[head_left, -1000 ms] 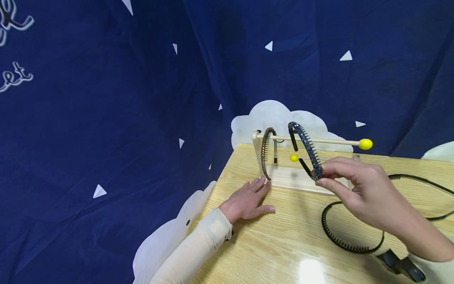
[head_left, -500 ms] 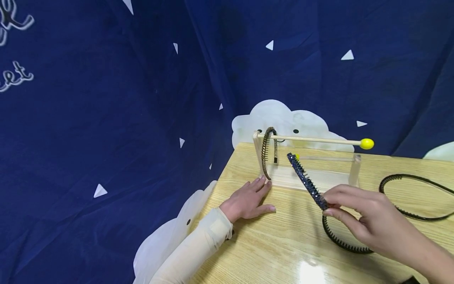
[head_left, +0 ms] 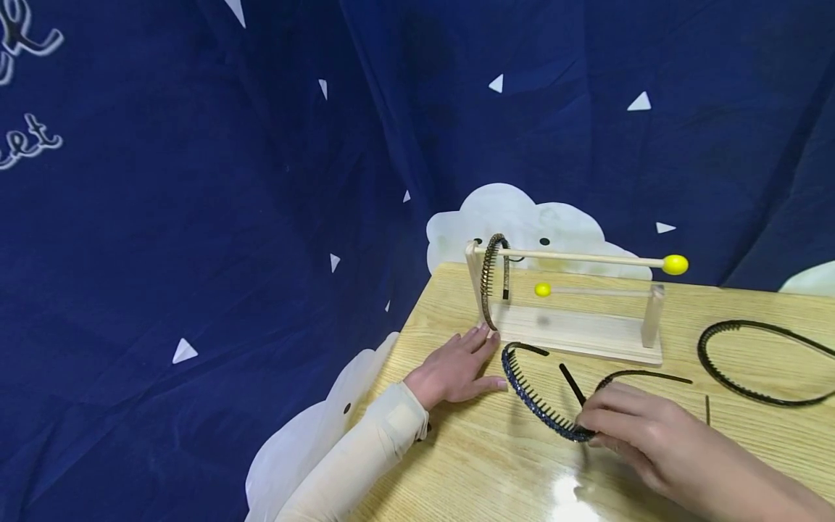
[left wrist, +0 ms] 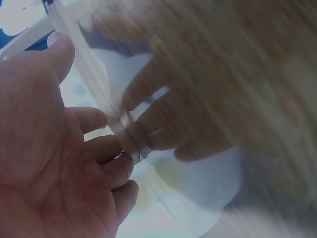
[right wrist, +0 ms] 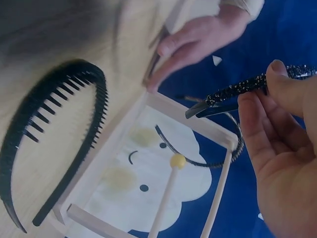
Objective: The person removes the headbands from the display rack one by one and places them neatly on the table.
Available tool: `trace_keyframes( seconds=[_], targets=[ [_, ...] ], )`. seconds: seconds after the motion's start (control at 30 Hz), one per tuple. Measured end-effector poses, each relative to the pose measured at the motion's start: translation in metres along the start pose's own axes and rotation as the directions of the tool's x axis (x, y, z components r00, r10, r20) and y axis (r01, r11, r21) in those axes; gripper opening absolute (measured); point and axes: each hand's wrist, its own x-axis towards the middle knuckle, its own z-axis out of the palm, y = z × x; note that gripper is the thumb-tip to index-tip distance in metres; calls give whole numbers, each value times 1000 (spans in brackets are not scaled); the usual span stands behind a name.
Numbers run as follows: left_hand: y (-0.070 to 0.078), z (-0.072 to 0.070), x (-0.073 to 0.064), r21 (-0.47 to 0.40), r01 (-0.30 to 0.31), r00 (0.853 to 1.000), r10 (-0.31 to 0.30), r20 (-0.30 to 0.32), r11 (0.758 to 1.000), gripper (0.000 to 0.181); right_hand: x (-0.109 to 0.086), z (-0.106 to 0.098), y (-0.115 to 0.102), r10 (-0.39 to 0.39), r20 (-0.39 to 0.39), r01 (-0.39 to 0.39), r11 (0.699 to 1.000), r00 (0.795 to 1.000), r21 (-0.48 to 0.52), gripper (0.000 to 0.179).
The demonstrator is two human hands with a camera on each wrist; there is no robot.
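Observation:
My right hand (head_left: pixel 659 435) pinches a dark blue glittery toothed headband (head_left: pixel 533 403) near one side, above the table in front of the stand. Its thumb and fingers grip the headband in the right wrist view. My left hand (head_left: pixel 453 368) lies on the table, fingers extended, fingertips at the left front corner of the wooden stand (head_left: pixel 587 330). A brown glittery headband (head_left: pixel 487 283) hangs at the left end of the stand's upper rod (head_left: pixel 574 256). A black headband (head_left: pixel 642 373) lies partly hidden behind my right hand.
Another black headband (head_left: pixel 707 355) lies on the table to the right of the stand. Yellow knobs cap the upper rod and the lower rod (head_left: pixel 600 291). Behind the wooden table (head_left: pixel 457 457) hangs a dark blue cloth (head_left: pixel 365 145) with white clouds and triangles.
My right hand has drawn the blue headband down from beside the upper rod toward the table's front, tilting it flatter. The left hand has stayed in place.

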Motion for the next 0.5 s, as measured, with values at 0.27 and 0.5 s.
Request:
trace_keyframes(
  seconds=[0.27, 0.5],
  targets=[
    [0, -1, -2, 10, -6, 1000, 6, -2, 1000, 77, -9, 14, -4, -84, 76, 90, 993, 994, -75, 39],
    [-2, 0, -2, 12, -12, 1000, 12, -6, 1000, 78, -11, 24, -6, -147, 129, 163, 978, 981, -128, 26]
  ],
)
